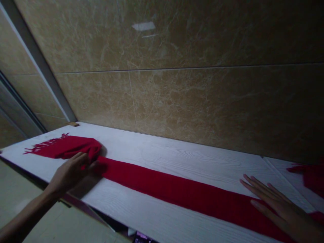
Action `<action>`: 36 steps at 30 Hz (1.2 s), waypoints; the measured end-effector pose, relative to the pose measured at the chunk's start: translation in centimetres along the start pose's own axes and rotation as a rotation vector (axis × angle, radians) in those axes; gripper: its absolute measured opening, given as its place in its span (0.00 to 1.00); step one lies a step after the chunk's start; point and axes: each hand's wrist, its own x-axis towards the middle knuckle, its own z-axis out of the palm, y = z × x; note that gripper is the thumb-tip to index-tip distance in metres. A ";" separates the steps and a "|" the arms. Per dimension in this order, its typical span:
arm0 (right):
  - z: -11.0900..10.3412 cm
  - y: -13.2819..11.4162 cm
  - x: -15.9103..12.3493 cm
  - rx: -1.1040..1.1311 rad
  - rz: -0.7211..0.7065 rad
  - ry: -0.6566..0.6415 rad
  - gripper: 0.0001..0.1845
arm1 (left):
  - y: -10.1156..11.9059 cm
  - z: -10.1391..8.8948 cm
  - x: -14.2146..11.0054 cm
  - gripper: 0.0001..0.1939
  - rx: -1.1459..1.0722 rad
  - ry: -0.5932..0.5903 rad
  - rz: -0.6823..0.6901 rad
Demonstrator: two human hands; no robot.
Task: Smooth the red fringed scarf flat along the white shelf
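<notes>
A long red scarf (177, 190) with a fringed end lies stretched along a white wood-grain tabletop (177, 157). My left hand (72, 170) is closed on a bunched fold of the scarf near its fringed left end (45, 145). My right hand (280, 204) lies flat with fingers stretched out, pressing the scarf down at the lower right. More red fabric (310, 177) shows at the far right edge.
A glossy brown marble-tiled wall (192, 98) rises right behind the table. A grey metal frame (37, 60) runs diagonally at the left. The table's front edge drops to a pale floor (60, 222) at lower left. A small dark object (143, 237) sits below the table edge.
</notes>
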 end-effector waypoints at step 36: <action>2.3 -21.5 2.4 0.151 -0.550 0.344 0.11 | 16.1 8.4 -0.2 0.09 -0.155 -0.255 0.801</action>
